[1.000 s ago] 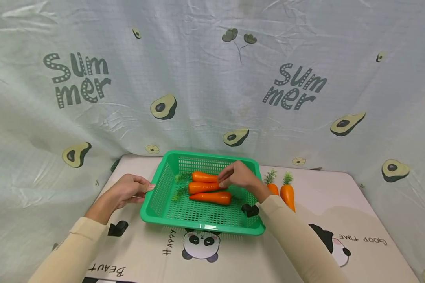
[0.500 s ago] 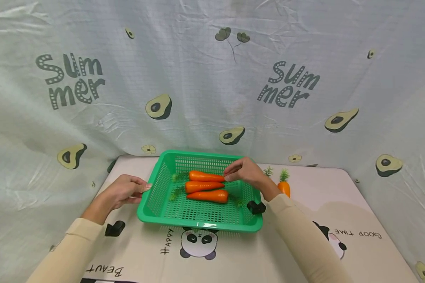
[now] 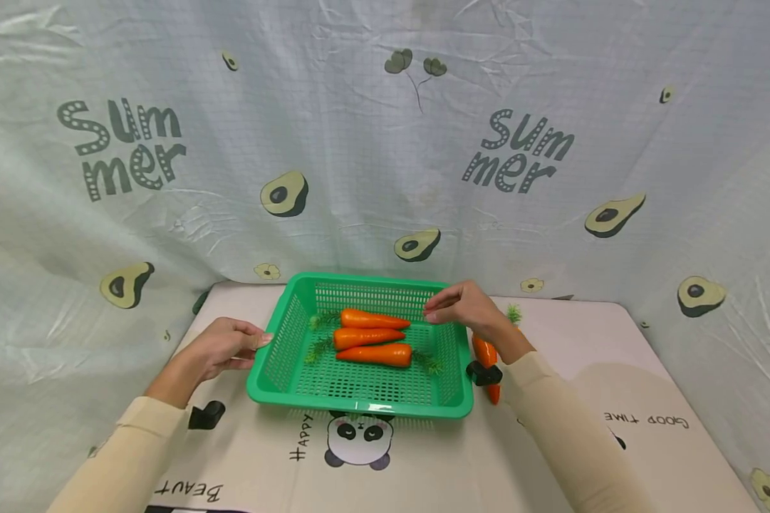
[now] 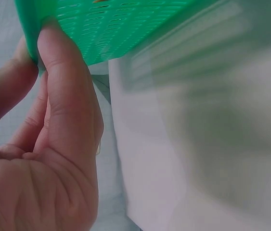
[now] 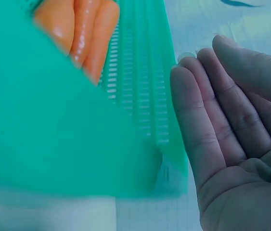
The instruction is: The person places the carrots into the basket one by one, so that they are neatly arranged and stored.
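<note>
A green plastic basket (image 3: pixel 385 410) with a mesh floor holds three orange carrots (image 3: pixel 367 338) with green feathery tops, lying side by side. My left hand (image 3: pixel 224 347) pinches the basket's left rim between thumb and fingers. In the left wrist view, the thumb and index finger grip the green rim (image 4: pixel 28 36). Over the basket's right rear part hovers my right hand (image 3: pixel 466 311), with nothing in it. Seen from the right wrist, its fingers (image 5: pixel 193 113) are fairly straight and the thumb stands apart from them.
Right of the basket, carrots (image 3: pixel 485 350) lie on the table, partly hidden by my right arm; how many cannot be told. The table (image 3: pixel 590 370) has a light printed cover with a panda. A pale curtain (image 3: pixel 359 128) with avocado prints hangs close behind the basket.
My right hand has let go of the rear carrot and moved right, away from the carrots in the basket. My left hand stays at the rim. The view has shifted slightly.
</note>
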`<state>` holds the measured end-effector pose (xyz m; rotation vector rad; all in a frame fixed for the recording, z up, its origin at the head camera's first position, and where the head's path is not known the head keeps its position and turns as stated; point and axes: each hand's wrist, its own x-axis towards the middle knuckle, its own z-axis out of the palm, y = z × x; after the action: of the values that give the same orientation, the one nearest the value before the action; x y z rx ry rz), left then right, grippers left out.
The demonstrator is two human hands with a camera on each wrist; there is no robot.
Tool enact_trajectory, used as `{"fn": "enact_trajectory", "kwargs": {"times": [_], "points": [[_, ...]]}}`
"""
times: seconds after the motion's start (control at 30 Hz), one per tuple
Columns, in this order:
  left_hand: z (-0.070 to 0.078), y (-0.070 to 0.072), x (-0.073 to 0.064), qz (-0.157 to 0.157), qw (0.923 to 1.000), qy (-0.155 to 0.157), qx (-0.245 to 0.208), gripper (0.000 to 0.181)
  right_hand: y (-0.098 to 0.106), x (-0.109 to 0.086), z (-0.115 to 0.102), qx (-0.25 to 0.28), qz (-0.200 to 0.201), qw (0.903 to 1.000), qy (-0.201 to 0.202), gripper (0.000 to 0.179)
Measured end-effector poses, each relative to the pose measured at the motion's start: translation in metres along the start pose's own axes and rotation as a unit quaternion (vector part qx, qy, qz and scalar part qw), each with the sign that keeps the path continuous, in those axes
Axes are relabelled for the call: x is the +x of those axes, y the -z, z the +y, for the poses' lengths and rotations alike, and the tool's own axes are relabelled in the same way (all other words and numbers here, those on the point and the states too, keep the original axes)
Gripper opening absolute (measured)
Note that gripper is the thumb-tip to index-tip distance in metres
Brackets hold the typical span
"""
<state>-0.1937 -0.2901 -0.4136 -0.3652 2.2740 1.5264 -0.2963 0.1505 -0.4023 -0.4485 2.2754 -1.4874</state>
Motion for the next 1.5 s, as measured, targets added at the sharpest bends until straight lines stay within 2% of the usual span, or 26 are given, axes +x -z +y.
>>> {"fn": "enact_trajectory", "kwargs": {"times": [0.27, 0.43, 0.73, 1.5], "points": [[-0.002, 0.001, -0.001, 0.001, 1.0, 0.003, 0.0, 0.037, 0.014, -0.008, 0.01, -0.009, 0.015, 0.9998, -0.006, 0.026], [-0.003, 0.002, 0.0, 0.001, 1.0, 0.004, -0.002, 0.035, 0.022, -0.014, 0.013, -0.009, 0.027, 0.9993, -0.022, 0.027], [-0.002, 0.001, 0.0, 0.001, 1.0, 0.005, 0.0, 0.036, 0.037, -0.023, 0.021, 0.004, 0.031, 0.9993, -0.02, 0.03], [0.0, 0.0, 0.001, -0.002, 0.9999, 0.006, -0.009, 0.031, 0.07, -0.045, 0.046, -0.052, 0.053, 0.9963, -0.044, 0.033]]}}
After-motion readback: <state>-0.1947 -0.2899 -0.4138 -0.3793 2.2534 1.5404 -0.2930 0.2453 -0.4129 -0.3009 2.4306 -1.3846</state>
